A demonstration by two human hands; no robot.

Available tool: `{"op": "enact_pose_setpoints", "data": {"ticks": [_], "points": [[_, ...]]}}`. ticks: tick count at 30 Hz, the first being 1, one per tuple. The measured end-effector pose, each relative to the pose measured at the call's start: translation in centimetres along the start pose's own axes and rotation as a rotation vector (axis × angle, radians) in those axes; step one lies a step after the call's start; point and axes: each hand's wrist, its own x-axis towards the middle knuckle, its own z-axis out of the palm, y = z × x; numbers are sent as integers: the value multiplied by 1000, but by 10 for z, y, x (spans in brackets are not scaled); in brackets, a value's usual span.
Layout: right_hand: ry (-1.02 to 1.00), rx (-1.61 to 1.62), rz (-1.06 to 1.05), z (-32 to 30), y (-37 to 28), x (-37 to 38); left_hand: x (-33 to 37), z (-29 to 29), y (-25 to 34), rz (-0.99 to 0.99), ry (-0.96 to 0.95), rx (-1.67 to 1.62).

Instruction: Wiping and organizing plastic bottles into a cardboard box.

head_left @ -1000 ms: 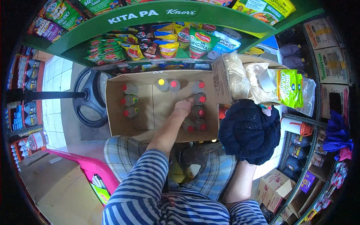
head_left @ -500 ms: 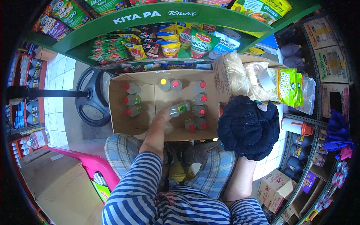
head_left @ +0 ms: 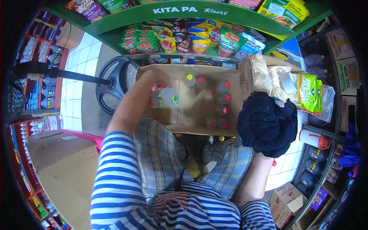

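My left hand [head_left: 156, 78], smeared by motion, is at the left side of an open cardboard box [head_left: 188, 115]. It is closed around the capped end of a clear bottle [head_left: 168, 96] with a green-and-white label, tilted over the box floor. Beside that bottle stands another red-capped bottle [head_left: 156, 102]. A yellow-capped bottle [head_left: 189, 80] and a red-capped bottle [head_left: 201, 82] stand by the far wall, and several more red-capped bottles [head_left: 223, 99] line the right side. Black bunched cloth [head_left: 266, 124] covers most of my right hand [head_left: 280, 103], which holds it; only a fingertip shows.
Ahead stands a green shelf [head_left: 214, 15] with sauce pouches [head_left: 199, 45]. Bags of crumbs [head_left: 306, 92] lie right of the box. A black steering-wheel-like round base [head_left: 111, 82] is at left, near a large carton [head_left: 61, 165]. A white-and-orange jug [head_left: 314, 138] sits at right.
My left hand has carried the bottle from the middle of the box toward its far left. The whole view has shifted, with the box now further right. My right hand stays with the black cloth.
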Motion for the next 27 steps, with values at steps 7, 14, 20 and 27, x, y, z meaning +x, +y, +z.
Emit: {"op": "enact_pose_setpoints", "data": {"ticks": [7, 14, 20, 27], "points": [[2, 46, -113, 10, 19, 12, -138, 47, 6, 581, -14, -784], [-105, 67, -17, 11, 53, 13, -211, 76, 94, 910, 48, -953], [-204, 89, 2, 8, 52, 9, -239, 82, 116, 1033, 467, -735], [-185, 86, 132, 8, 51, 6, -270, 70, 122, 1157, 740, -388]]}}
